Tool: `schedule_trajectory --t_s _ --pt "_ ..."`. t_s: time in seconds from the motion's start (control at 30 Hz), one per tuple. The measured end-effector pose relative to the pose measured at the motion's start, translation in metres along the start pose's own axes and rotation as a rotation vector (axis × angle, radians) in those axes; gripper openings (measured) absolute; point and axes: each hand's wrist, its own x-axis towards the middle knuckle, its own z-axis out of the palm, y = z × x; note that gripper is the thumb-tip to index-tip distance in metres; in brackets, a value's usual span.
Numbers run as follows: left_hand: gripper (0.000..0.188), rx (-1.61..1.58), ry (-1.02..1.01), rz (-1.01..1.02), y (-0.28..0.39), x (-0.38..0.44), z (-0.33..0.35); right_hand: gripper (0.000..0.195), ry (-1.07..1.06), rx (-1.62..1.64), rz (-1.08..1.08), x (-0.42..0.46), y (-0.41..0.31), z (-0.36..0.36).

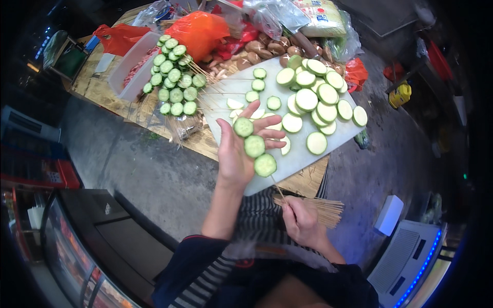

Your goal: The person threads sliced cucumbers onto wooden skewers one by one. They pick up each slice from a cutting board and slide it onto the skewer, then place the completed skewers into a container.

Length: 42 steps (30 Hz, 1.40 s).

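Observation:
My left hand (246, 150) is palm up with fingers spread, and three cucumber slices (254, 146) on a bamboo skewer (279, 186) lie across it. The skewer's lower end is gripped in my right hand (302, 221). A bundle of bare skewers (329, 211) sits in my lap just beyond that hand. On the white cutting board (265, 184) are a pile of zucchini rounds (306, 99), half-round pieces partly hidden behind my left fingers, and a few cucumber slices (274, 103). Skewered cucumber slices (176, 95) are stacked at the board's left edge.
Behind the board are shiitake mushrooms (275, 49), a cleaver (304, 42), an orange-red plastic bag (200, 32) and a bag of white food (321, 17). A plastic tub of cut meat (133, 71) stands left on the wooden table (96, 86). A glass-fronted cabinet (69, 246) is lower left.

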Motion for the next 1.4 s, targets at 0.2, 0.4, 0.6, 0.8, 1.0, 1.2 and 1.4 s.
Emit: schedule_trajectory --t_s 0.2,0.4,0.6,0.8,1.0,1.2,1.4 --pt "0.067 0.002 0.028 -0.014 0.006 -0.014 -0.017 0.009 -0.061 -0.095 -0.134 0.044 0.011 -0.004" --pt "0.052 0.097 0.071 0.002 0.013 -0.029 -0.033 0.008 -0.095 -0.243 -0.363 0.164 0.042 0.034" --pt "0.042 0.167 0.119 0.055 0.029 -0.040 -0.044 0.010 -0.101 -0.597 -0.453 0.300 0.048 0.091" --pt "0.039 0.242 0.132 0.124 0.034 -0.040 -0.058 0.012 -0.111 -0.598 -0.502 0.317 0.085 0.103" --pt "0.038 0.261 0.178 0.161 0.031 -0.042 -0.077 0.027 -0.168 -0.559 -0.303 0.259 0.085 0.031" --pt "0.037 0.373 0.147 0.208 0.036 -0.043 -0.076 0.011 -0.307 -0.367 -0.041 0.087 0.041 -0.073" --pt "0.040 0.369 0.139 0.172 0.024 -0.038 -0.065 0.011 -0.488 -0.313 0.460 -0.047 0.057 -0.072"
